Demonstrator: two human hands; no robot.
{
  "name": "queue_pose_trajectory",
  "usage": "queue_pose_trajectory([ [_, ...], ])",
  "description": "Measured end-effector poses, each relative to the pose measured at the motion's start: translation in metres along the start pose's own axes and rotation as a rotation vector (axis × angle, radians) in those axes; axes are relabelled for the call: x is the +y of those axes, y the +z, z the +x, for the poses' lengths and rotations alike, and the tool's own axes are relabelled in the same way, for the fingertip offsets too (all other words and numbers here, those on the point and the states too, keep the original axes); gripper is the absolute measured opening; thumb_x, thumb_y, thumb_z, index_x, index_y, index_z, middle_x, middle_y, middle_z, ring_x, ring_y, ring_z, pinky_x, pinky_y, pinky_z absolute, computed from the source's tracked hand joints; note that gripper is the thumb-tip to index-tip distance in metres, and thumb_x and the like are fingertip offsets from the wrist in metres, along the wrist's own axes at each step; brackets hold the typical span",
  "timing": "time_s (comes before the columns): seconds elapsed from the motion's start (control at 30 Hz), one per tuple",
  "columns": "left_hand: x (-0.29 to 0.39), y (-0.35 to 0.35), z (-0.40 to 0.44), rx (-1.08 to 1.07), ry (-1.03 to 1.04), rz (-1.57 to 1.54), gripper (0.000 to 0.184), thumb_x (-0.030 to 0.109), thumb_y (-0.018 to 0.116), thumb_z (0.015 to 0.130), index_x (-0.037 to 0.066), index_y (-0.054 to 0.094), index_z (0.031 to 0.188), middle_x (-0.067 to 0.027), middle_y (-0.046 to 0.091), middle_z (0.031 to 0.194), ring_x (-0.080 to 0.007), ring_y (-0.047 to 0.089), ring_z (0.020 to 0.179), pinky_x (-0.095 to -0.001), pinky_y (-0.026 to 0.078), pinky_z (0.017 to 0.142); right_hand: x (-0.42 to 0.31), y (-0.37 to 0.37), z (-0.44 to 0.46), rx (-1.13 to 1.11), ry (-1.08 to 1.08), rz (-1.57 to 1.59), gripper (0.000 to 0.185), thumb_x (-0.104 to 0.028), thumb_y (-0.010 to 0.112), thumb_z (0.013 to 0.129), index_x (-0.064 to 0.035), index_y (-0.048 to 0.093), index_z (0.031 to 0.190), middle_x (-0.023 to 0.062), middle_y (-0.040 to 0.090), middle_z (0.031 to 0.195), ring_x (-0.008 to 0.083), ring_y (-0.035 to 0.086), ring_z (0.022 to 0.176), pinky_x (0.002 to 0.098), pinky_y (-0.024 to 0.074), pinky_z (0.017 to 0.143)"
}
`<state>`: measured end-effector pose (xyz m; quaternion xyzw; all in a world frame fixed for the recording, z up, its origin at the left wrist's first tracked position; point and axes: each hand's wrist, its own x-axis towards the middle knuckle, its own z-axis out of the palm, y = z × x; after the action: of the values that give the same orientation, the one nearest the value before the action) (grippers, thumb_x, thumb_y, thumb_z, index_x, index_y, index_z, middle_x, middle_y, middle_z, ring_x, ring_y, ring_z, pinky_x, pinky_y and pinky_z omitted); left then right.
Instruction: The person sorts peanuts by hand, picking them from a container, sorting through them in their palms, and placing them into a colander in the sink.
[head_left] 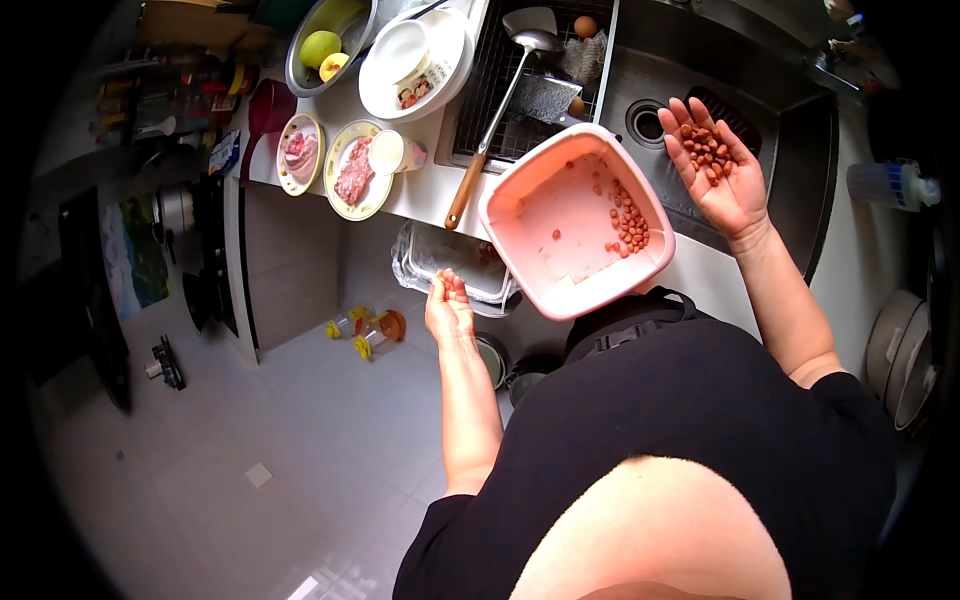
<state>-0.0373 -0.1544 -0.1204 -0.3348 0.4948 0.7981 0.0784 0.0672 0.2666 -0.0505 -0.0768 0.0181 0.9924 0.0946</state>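
Note:
Reddish peanuts point(708, 155) lie in a pile on my right hand point(725, 185), which is palm up and slightly cupped beside the sink. More peanuts point(630, 225) are spread in the pink square basin point(530, 280), mostly along its right side, with a few loose ones elsewhere on its bottom. The basin rests tilted at the counter's edge, close to my body. My left hand point(451, 308) is left of the basin, below counter height, its fingers curled together. Whatever it holds, if anything, is too small to make out.
A metal sink point(640, 75) lies behind the basin. A wooden-handled spatula point(470, 185) crosses the dish rack. To the left stand a meat plate point(350, 207), a smaller plate point(288, 180), stacked white bowls point(455, 85) and a metal bowl point(298, 70) with fruit.

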Motion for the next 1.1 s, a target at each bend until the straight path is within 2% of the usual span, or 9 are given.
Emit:
queue_pose_trajectory([
  [0.07, 0.001, 0.002, 0.000, 0.028, -0.031, -0.038, 0.024, 0.013, 0.043, 0.097, -0.007, 0.052, 0.107, -0.0178, 0.061, 0.103, -0.0242, 0.063, 0.096, -0.0321, 0.056, 0.084, -0.002, 0.000, 0.000, 0.003, -0.010, -0.016, 0.038, -0.018, 0.040, 0.097, 0.0016, 0.048, 0.128, 0.0178, 0.044, 0.136, 0.0303, 0.037, 0.132, 0.0434, 0.0346, 0.108],
  [0.27, 0.001, 0.005, -0.007, 0.021, -0.060, -0.057, 0.027, 0.015, 0.038, 0.098, -0.008, 0.050, 0.106, -0.0216, 0.060, 0.108, -0.0321, 0.060, 0.104, -0.0369, 0.054, 0.088, -0.002, 0.002, 0.000, 0.021, -0.014, -0.021, 0.037, -0.017, 0.040, 0.097, 0.0025, 0.048, 0.128, 0.0176, 0.045, 0.136, 0.0300, 0.037, 0.131, 0.0431, 0.0353, 0.108],
  [0.5, -0.001, 0.000, -0.002, 0.027, -0.080, -0.133, 0.025, 0.014, 0.041, 0.097, -0.008, 0.052, 0.103, -0.0213, 0.061, 0.104, -0.0321, 0.060, 0.104, -0.0393, 0.052, 0.092, -0.002, 0.000, 0.001, 0.031, -0.011, -0.029, 0.037, -0.016, 0.039, 0.097, 0.0027, 0.048, 0.128, 0.0174, 0.045, 0.136, 0.0296, 0.037, 0.132, 0.0426, 0.0355, 0.108],
  [0.6, -0.005, -0.015, 0.008, -0.061, -0.088, -0.233, 0.018, 0.010, 0.048, 0.094, -0.005, 0.057, 0.098, -0.0190, 0.062, 0.106, -0.0291, 0.061, 0.102, -0.0372, 0.054, 0.087, -0.002, 0.000, 0.001, 0.027, -0.009, -0.028, 0.037, -0.016, 0.039, 0.097, 0.0028, 0.048, 0.128, 0.0175, 0.045, 0.136, 0.0297, 0.037, 0.132, 0.0423, 0.0356, 0.108],
  [0.67, -0.008, -0.026, 0.015, -0.448, -0.147, -0.433, 0.017, 0.011, 0.051, 0.093, -0.003, 0.059, 0.098, -0.0162, 0.063, 0.106, -0.0253, 0.061, 0.100, -0.0332, 0.053, 0.083, -0.002, 0.001, 0.002, 0.034, -0.014, -0.037, 0.037, -0.016, 0.038, 0.097, 0.0030, 0.047, 0.128, 0.0176, 0.045, 0.136, 0.0298, 0.037, 0.131, 0.0423, 0.0357, 0.108],
  [0.8, -0.013, -0.029, 0.020, -0.520, -0.159, -0.476, 0.022, 0.016, 0.050, 0.094, -0.001, 0.059, 0.106, -0.0133, 0.063, 0.108, -0.0223, 0.060, 0.101, -0.0318, 0.052, 0.083, -0.002, 0.003, 0.002, 0.037, -0.014, -0.044, 0.037, -0.016, 0.038, 0.097, 0.0031, 0.048, 0.128, 0.0177, 0.045, 0.136, 0.0300, 0.038, 0.131, 0.0423, 0.0355, 0.108],
  [0.9, -0.010, -0.018, 0.009, -0.531, -0.185, -0.488, 0.031, 0.021, 0.044, 0.097, -0.001, 0.056, 0.114, -0.0126, 0.061, 0.115, -0.0237, 0.057, 0.110, -0.0359, 0.049, 0.091, -0.003, 0.003, 0.003, 0.035, -0.017, -0.047, 0.037, -0.016, 0.038, 0.097, 0.0032, 0.048, 0.128, 0.0180, 0.045, 0.136, 0.0301, 0.038, 0.131, 0.0424, 0.0353, 0.108],
  [1.0, -0.009, -0.011, 0.004, -0.385, -0.183, -0.473, 0.038, 0.027, 0.038, 0.098, 0.001, 0.054, 0.120, -0.0113, 0.059, 0.121, -0.0247, 0.055, 0.114, -0.0394, 0.046, 0.097, -0.003, 0.002, 0.003, 0.036, -0.018, -0.046, 0.037, -0.016, 0.038, 0.097, 0.0034, 0.047, 0.128, 0.0182, 0.045, 0.136, 0.0301, 0.037, 0.131, 0.0425, 0.0351, 0.108],
  [1.1, -0.009, -0.015, 0.006, -0.528, -0.200, -0.535, 0.040, 0.027, 0.036, 0.099, 0.000, 0.051, 0.123, -0.0136, 0.055, 0.126, -0.0269, 0.049, 0.122, -0.0420, 0.041, 0.103, -0.003, 0.002, 0.003, 0.033, -0.014, -0.039, 0.037, -0.016, 0.038, 0.097, 0.0036, 0.047, 0.128, 0.0182, 0.045, 0.136, 0.0300, 0.037, 0.132, 0.0427, 0.0347, 0.108],
])
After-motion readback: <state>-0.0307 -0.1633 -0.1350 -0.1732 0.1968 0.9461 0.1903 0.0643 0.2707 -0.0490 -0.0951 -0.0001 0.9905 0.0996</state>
